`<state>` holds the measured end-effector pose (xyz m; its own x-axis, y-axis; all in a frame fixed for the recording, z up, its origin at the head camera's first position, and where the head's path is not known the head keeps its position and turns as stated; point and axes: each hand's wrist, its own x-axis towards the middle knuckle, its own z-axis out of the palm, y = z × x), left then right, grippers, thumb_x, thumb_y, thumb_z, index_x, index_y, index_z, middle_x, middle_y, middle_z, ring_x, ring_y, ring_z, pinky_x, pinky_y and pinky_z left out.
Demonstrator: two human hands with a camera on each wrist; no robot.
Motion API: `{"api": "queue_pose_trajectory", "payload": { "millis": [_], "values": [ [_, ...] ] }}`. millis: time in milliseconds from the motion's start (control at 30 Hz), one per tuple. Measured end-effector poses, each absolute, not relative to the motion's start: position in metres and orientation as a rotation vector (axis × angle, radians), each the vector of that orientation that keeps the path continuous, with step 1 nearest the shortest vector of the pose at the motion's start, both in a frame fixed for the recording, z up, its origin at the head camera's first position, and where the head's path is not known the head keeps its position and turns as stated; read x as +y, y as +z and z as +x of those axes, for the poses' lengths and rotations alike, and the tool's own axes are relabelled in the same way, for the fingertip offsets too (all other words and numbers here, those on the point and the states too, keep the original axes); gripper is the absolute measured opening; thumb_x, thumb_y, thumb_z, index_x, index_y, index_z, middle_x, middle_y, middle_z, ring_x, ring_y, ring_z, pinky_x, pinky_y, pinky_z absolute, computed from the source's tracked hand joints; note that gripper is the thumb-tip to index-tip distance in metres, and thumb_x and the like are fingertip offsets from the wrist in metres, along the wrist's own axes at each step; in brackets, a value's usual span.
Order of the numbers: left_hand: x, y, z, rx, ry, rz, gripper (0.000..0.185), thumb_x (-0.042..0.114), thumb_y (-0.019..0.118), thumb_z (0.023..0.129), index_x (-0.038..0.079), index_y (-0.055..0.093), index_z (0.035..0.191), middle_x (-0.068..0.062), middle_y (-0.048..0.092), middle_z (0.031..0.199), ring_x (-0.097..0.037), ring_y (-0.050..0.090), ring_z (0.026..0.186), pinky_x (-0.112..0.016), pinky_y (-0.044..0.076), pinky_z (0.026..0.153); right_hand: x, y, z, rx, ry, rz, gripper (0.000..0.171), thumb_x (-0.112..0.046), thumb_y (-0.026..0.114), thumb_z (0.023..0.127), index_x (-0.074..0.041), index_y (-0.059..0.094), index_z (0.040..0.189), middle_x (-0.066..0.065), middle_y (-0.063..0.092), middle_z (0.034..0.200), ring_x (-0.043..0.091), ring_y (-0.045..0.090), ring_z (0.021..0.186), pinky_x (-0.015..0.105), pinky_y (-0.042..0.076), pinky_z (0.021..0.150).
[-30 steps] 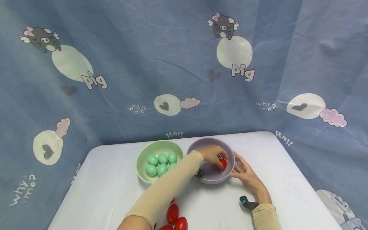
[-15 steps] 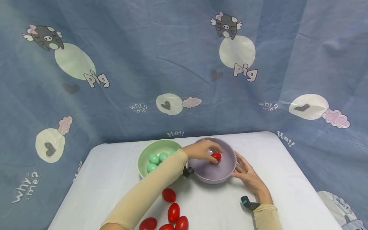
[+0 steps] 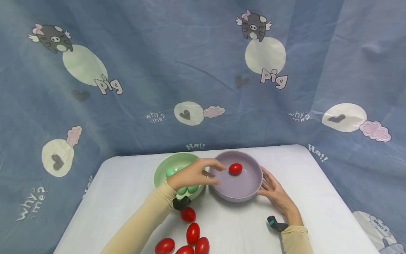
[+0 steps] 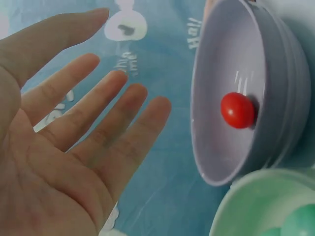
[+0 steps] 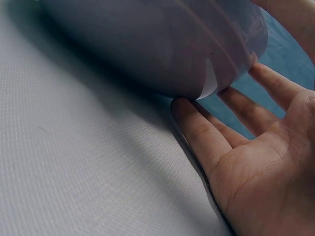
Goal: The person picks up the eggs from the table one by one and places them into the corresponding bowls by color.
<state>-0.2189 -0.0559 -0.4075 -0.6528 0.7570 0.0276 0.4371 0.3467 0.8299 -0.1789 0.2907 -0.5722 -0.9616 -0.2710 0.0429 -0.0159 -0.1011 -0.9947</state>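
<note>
Your left hand [image 3: 192,173] is loose and drawn back, leaving the red egg [image 3: 235,169] in the purple bowl [image 3: 236,189], seemingly placed. Your right hand [image 3: 278,195], fingers extended, touches the bowl; other red eggs [image 3: 193,233] lie on the worktop [image 3: 242,227].

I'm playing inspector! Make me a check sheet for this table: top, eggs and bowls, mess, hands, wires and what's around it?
Surface: white table.
Eggs and bowls: one red egg inside the purple bowl; green eggs in the green bowl, partly hidden; at least five loose red eggs on the table.
Mess: nothing else seen.
Hands: left hand holds nothing, fingers spread; right hand touches the purple bowl's outside.
Wires: nothing seen.
Around: blue pig-print cloth behind.
</note>
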Motion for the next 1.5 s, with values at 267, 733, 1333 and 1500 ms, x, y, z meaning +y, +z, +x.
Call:
{"api": "queue_pose_trajectory", "payload": {
  "millis": [267,733,1333,1500],
  "values": [
    [-0.099,-0.409,-0.189,2.285,1.334,1.019,0.049,0.015,0.083,0.088,0.017,0.067,0.134,0.006,0.068,0.133,-0.012,0.064,0.124,-0.025,0.059,0.099,0.292,-0.572,-0.178,1.966,-2.194,-0.346,0.099,-0.003,0.075,0.090,-0.020,0.015,0.167,0.015,0.006,0.175,0.008,0.041,0.149,0.020,0.047,0.111],
    [-0.185,-0.460,-0.135,2.303,1.521,0.922,0.049,0.020,0.081,0.090,0.013,0.064,0.136,-0.013,0.067,0.135,-0.010,0.064,0.126,-0.038,0.061,0.100,0.289,-0.570,-0.176,2.008,-2.172,-0.330,0.099,-0.007,0.076,0.091,-0.020,0.016,0.167,0.016,0.006,0.175,0.011,0.040,0.150,0.018,0.046,0.111],
    [-0.225,-0.513,-0.080,2.071,1.395,0.361,0.054,0.021,0.078,0.092,0.014,0.060,0.142,-0.014,0.059,0.145,-0.035,0.055,0.129,-0.057,0.058,0.101,0.288,-0.572,-0.176,1.992,-2.191,-0.317,0.098,-0.004,0.076,0.090,-0.019,0.016,0.167,0.016,0.006,0.175,-0.006,0.048,0.137,0.019,0.048,0.110],
    [-0.223,-0.523,-0.071,1.948,1.416,0.385,0.054,0.017,0.078,0.090,0.015,0.062,0.142,-0.016,0.056,0.146,-0.022,0.053,0.127,-0.040,0.062,0.097,0.288,-0.571,-0.176,2.009,-2.184,-0.315,0.097,-0.004,0.075,0.090,-0.020,0.017,0.167,0.016,0.007,0.175,-0.001,0.046,0.141,0.019,0.047,0.110]
  ]
}}
